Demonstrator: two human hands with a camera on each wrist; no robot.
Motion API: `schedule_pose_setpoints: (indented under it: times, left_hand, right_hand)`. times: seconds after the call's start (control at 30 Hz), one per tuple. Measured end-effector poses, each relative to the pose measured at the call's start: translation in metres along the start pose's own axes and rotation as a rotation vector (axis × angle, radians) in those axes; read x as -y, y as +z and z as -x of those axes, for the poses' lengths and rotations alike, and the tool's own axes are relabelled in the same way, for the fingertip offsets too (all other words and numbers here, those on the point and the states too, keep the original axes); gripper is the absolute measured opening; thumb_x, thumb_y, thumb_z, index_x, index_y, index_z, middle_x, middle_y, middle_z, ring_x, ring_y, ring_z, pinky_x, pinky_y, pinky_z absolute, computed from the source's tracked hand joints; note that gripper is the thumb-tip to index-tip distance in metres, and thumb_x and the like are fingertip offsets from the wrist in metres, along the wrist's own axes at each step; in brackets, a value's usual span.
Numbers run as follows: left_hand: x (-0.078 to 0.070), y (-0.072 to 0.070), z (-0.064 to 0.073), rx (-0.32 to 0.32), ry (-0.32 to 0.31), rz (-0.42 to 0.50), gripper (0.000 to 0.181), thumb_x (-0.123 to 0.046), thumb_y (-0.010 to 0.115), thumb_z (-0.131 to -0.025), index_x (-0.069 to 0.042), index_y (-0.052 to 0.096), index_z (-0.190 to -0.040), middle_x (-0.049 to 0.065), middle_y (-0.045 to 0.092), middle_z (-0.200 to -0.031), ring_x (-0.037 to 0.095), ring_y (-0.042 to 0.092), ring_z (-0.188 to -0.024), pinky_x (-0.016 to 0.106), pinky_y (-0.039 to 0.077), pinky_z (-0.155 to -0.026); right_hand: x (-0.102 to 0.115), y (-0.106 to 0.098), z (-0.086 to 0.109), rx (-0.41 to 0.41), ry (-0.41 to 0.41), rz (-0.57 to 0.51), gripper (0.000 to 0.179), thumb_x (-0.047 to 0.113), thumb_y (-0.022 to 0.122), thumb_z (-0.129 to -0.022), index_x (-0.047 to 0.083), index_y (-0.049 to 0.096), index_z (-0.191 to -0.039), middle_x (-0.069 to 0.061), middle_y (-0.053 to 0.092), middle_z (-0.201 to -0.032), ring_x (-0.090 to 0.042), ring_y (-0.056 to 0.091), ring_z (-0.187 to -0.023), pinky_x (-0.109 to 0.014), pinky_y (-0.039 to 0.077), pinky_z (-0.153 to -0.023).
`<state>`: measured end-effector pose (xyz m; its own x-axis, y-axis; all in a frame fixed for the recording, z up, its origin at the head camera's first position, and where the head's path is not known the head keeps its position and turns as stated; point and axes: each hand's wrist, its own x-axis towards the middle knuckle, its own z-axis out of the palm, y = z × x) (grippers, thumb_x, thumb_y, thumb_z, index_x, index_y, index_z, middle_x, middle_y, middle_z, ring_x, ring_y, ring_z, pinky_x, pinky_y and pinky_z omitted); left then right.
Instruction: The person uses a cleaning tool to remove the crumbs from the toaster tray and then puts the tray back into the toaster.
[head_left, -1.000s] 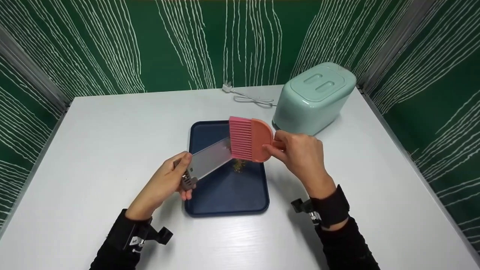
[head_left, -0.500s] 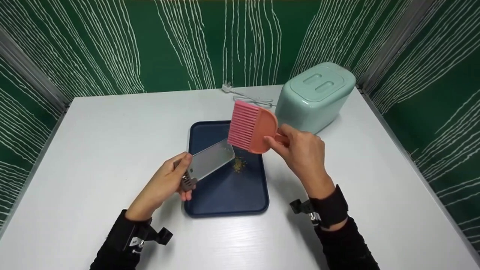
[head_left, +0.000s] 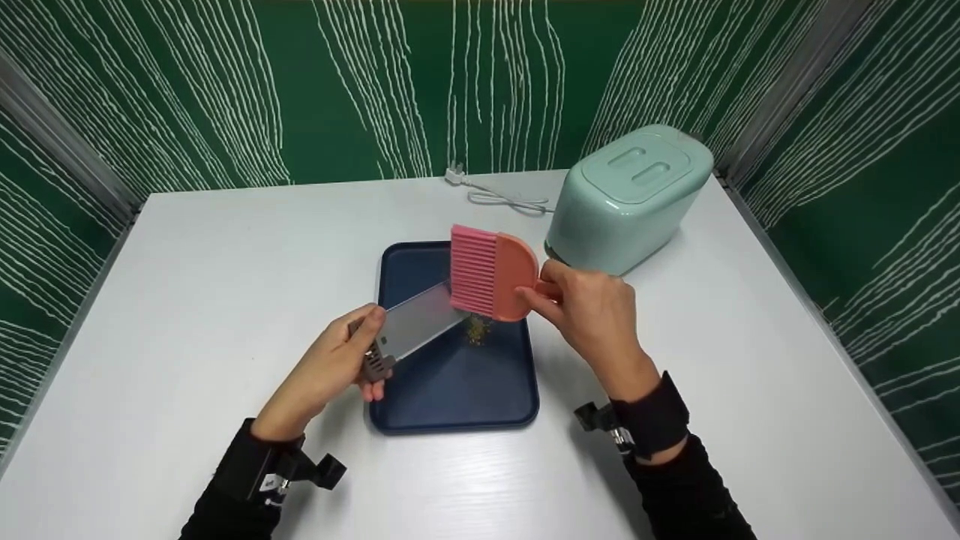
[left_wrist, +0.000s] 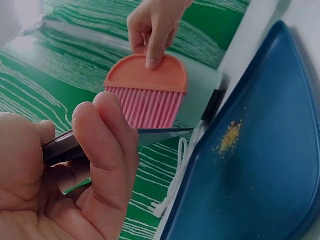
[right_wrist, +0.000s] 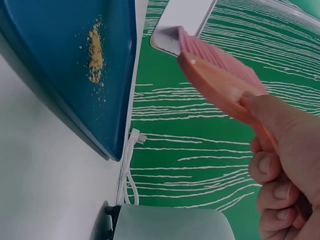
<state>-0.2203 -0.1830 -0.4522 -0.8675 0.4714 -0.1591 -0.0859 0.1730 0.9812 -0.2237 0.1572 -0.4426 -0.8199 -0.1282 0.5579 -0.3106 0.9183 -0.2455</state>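
Observation:
My left hand (head_left: 330, 364) grips the grey end of a flat metal crumb tray (head_left: 421, 322), thumb on top, and holds it slanted above a navy serving tray (head_left: 457, 401). In my right hand (head_left: 596, 311) is a small orange brush (head_left: 515, 281) with pink bristles, pinched at its handle. The bristles lie at the far end of the crumb tray and hide that end in the head view. The right wrist view shows the bristle corner right at the crumb tray's (right_wrist: 187, 14) surface. Below, a small heap of yellowish crumbs (left_wrist: 230, 137) lies on the navy tray.
A mint-green toaster (head_left: 630, 199) stands at the back right of the white table (head_left: 247, 300), close beyond my right hand. Its white cord and plug (head_left: 456, 177) lie along the back edge. Green walls with white streaks enclose the table at the back and sides.
The brush rose up and to the right off the crumb tray's end, then came back down and left over it. The left hand and crumb tray have stayed in place.

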Motion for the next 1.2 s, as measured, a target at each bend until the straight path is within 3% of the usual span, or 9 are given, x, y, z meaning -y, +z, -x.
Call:
schedule_pose_setpoints:
  times: [0.2,0.33,0.5,0.7,0.97,1.2]
  left_hand:
    - [0.001,0.000,-0.001,-0.012,-0.002,-0.003,0.051,-0.046,0.034,-0.118,0.001,0.053,-0.120,0.010,0.067,-0.075,0.014,0.066,-0.049,0.026,0.057,-0.047]
    - [0.001,0.000,-0.001,-0.021,-0.003,-0.008,0.050,-0.047,0.034,-0.118,0.000,0.053,-0.117,0.009,0.068,-0.074,0.014,0.066,-0.049,0.025,0.057,-0.047]
    - [0.000,0.000,-0.001,-0.022,-0.003,-0.019,0.050,-0.047,0.034,-0.117,0.000,0.052,-0.116,0.010,0.067,-0.074,0.014,0.066,-0.049,0.025,0.057,-0.048]
    - [-0.001,0.001,-0.001,-0.011,0.006,-0.022,0.047,-0.045,0.033,-0.118,-0.003,0.048,-0.106,0.009,0.067,-0.073,0.014,0.065,-0.048,0.025,0.056,-0.047]
    - [-0.002,0.001,0.000,0.007,-0.003,-0.018,0.050,-0.044,0.034,-0.119,0.001,0.053,-0.130,0.009,0.068,-0.075,0.012,0.065,-0.048,0.024,0.057,-0.048]
    - [-0.002,0.001,0.001,0.009,0.004,-0.020,0.051,-0.044,0.034,-0.119,0.002,0.054,-0.130,0.009,0.068,-0.075,0.012,0.065,-0.049,0.024,0.057,-0.047]
  right_hand:
    - [-0.006,-0.007,-0.001,0.062,0.050,0.001,0.039,0.042,0.088,-0.090,0.016,0.065,-0.075,0.001,0.063,-0.059,-0.022,0.057,-0.052,-0.031,0.032,-0.048]
    - [-0.009,-0.016,-0.001,0.079,0.081,0.003,0.035,0.042,0.089,-0.090,0.015,0.069,-0.077,-0.001,0.070,-0.063,-0.024,0.064,-0.055,-0.035,0.039,-0.047]
    - [-0.008,-0.024,-0.003,0.029,0.102,-0.010,0.031,0.043,0.088,-0.090,0.015,0.075,-0.083,-0.003,0.078,-0.070,-0.030,0.071,-0.060,-0.045,0.048,-0.049]
    - [-0.005,-0.018,-0.003,-0.053,0.090,-0.026,0.034,0.046,0.085,-0.092,0.015,0.072,-0.084,-0.004,0.077,-0.070,-0.028,0.069,-0.057,-0.041,0.044,-0.047]
    - [-0.005,-0.008,-0.004,-0.062,0.079,-0.003,0.038,0.049,0.084,-0.092,0.015,0.070,-0.082,-0.005,0.073,-0.066,-0.027,0.064,-0.052,-0.034,0.035,-0.046]
    - [-0.007,-0.005,-0.003,-0.031,0.078,-0.001,0.039,0.048,0.085,-0.091,0.014,0.067,-0.080,-0.004,0.072,-0.064,-0.028,0.063,-0.052,-0.035,0.036,-0.046]
